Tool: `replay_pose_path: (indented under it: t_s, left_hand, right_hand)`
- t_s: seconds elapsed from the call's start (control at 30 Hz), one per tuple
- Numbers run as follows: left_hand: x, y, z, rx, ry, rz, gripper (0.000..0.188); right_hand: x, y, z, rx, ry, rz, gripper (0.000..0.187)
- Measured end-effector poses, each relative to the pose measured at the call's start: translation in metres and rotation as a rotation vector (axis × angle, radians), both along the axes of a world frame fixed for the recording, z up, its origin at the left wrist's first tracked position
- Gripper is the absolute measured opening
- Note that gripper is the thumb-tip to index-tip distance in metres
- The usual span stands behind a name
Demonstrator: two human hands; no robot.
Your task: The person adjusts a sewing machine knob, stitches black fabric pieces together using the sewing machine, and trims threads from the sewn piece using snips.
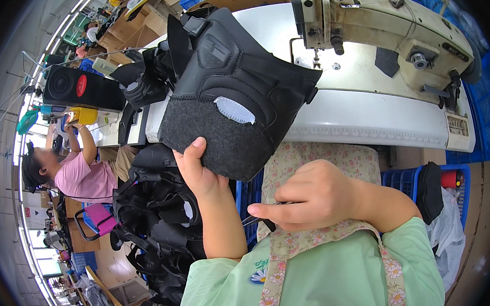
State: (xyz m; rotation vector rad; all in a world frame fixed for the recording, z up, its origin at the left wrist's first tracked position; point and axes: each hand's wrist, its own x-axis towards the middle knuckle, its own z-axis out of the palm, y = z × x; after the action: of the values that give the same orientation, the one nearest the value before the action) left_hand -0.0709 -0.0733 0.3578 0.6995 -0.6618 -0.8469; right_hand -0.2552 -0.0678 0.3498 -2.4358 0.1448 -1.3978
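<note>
My left hand [198,170] grips the lower edge of a black padded piece [239,76], its thumb on the grey felt-like part. The piece is tilted up against the near-left side of the sewing table. A white oval patch with zigzag stitching along its edge shows in it, below curved stitched ridges. My right hand [310,197] is closed at chest height, apart from the piece. From its fingers the thin metal tips of slim tweezers [251,222] stick out to the left. The rest of the tool is hidden in the fist.
A sewing machine [384,24] stands on the white table [362,116] at the right, with a small black cut piece [386,62] beneath its arm. Black padded pieces [157,199] are heaped at my left. A blue crate [466,188] is at the right. Another person [84,173] sits far left.
</note>
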Motion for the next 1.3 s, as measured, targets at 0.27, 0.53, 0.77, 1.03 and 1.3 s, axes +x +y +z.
replay_pose_path:
  t_s: [0.27,0.53,0.77,1.03,1.3]
  left_hand:
    - [-0.001,0.000,-0.001,0.001,-0.026,-0.014,0.045]
    - [-0.005,-0.002,0.001,0.000,-0.021,-0.003,0.045]
    - [-0.008,-0.002,0.001,-0.007,-0.031,0.004,0.044]
    - [-0.008,-0.001,0.003,-0.024,-0.049,-0.009,0.045]
    - [-0.008,0.002,0.001,-0.004,-0.039,0.013,0.046]
  right_hand:
    - [-0.006,-0.001,0.003,0.023,0.068,0.000,0.043]
    - [-0.010,-0.004,0.002,0.057,0.052,0.047,0.044]
    - [-0.013,-0.004,0.003,0.057,0.060,0.042,0.043]
    - [-0.013,-0.003,0.003,0.086,0.039,0.035,0.036]
    - [-0.016,-0.003,-0.001,0.085,0.064,0.045,0.042]
